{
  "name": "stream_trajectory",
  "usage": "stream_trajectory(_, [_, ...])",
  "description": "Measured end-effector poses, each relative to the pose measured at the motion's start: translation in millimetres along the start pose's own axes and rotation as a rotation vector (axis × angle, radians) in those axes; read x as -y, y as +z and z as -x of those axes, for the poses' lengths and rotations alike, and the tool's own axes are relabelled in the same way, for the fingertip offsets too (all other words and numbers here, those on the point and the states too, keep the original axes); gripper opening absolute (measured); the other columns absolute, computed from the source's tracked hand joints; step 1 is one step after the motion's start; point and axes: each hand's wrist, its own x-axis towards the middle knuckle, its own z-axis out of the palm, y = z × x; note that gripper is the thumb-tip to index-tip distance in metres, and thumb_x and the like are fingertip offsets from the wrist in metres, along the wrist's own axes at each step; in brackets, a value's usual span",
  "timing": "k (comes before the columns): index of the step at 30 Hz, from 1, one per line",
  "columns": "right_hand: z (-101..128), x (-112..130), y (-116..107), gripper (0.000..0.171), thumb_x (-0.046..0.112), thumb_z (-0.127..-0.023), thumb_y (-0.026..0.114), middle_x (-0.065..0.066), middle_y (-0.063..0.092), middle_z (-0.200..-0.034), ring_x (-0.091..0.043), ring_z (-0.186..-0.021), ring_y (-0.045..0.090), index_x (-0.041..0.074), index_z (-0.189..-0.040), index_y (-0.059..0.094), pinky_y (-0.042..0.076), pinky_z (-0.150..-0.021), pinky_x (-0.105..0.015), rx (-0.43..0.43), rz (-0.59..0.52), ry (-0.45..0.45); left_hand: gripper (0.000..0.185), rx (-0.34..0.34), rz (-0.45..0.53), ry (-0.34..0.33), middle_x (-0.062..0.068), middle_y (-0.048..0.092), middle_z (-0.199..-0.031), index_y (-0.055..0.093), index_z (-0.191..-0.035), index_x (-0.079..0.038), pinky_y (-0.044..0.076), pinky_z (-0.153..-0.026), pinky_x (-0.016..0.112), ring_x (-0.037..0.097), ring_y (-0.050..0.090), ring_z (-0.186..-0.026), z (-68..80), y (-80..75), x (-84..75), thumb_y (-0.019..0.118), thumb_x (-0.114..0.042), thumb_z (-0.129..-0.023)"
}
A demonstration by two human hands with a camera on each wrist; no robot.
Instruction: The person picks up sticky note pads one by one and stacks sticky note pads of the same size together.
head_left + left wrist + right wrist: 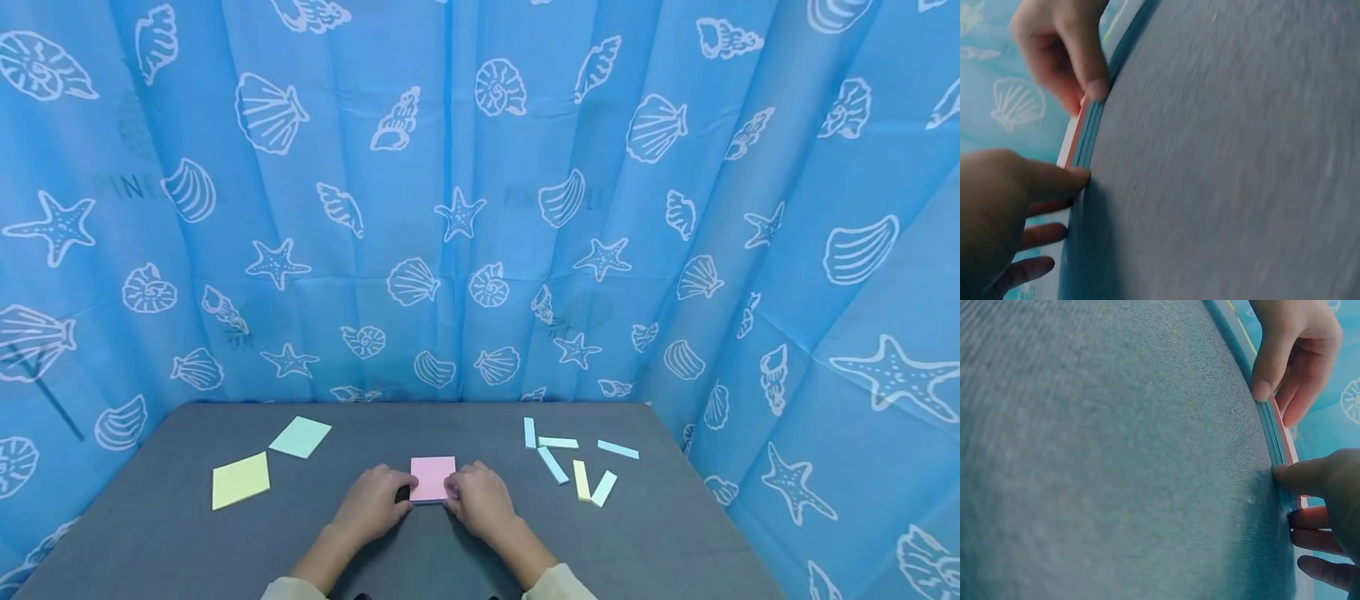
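A square pink sticky note pad [432,478] lies at the middle of the table, square to its front. Bluish layers [1270,428] show under the pink one at its edge in the right wrist view. My left hand [377,502] grips the stack's left side, thumb at the near corner. On the opposite side my right hand [482,498] holds it the same way. Seen from the left wrist, the thumbs of the left hand [1004,200] and right hand [1069,44] press on the stack's near edge, close to the tabletop.
To the left lie a yellow square pad [241,481] and a mint green one [301,437]. Several narrow strips, among them a yellow one [581,481] and a blue one [618,450], are scattered at right. A blue shell-print curtain [450,333] hangs behind the grey table [630,542].
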Motion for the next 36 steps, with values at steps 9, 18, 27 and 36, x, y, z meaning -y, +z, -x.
stream_trajectory(9, [-1, 0, 1, 0.015, 0.030, -0.083, 0.078, 0.012, 0.055, -0.074, -0.008, -0.071, 0.047, 0.018, -0.092, 0.076, 0.042, -0.063, -0.026, 0.043, -0.030, 0.054, 0.028, 0.049, 0.074, -0.046, -0.007, 0.068, -0.099, 0.074, -0.107, -0.019, 0.050, -0.083, 0.043, 0.015, 0.059, -0.093, 7.1, -13.4, 26.4, 0.080, -0.022, -0.080])
stream_trajectory(18, [0, 0, 0, 0.015, 0.028, -0.082, 0.079, 0.011, 0.055, -0.073, -0.008, -0.071, 0.046, 0.017, -0.091, 0.076, 0.041, -0.062, -0.025, 0.027, -0.034, 0.050, 0.024, -0.063, -0.021, -0.058, -0.007, 0.069, -0.105, 0.074, -0.100, -0.023, 0.046, -0.090, 0.045, 0.018, 0.060, -0.101, 10.8, -27.0, 62.3, 0.082, -0.022, -0.077])
stream_trajectory(27, [0, 0, 0, 0.016, 0.029, -0.082, 0.079, 0.012, 0.055, -0.073, -0.007, -0.071, 0.047, 0.017, -0.092, 0.076, 0.041, -0.062, -0.025, 0.033, -0.027, 0.050, 0.026, -0.117, -0.098, -0.007, 0.007, 0.067, -0.115, 0.074, -0.101, -0.017, 0.043, -0.090, 0.055, 0.032, 0.059, -0.108, 14.1, -40.8, 92.7, 0.082, -0.024, -0.078])
stream_trajectory(36, [0, 4, -2, 0.019, 0.031, -0.083, 0.078, 0.011, 0.055, -0.073, -0.007, -0.071, 0.047, 0.017, -0.096, 0.076, 0.041, -0.061, -0.024, 0.044, -0.008, 0.044, 0.036, -0.111, -0.153, -0.129, 0.021, 0.059, -0.124, 0.071, -0.110, -0.009, 0.040, -0.087, 0.064, 0.045, 0.054, -0.112, 16.7, -51.8, 128.1, 0.078, -0.029, -0.081])
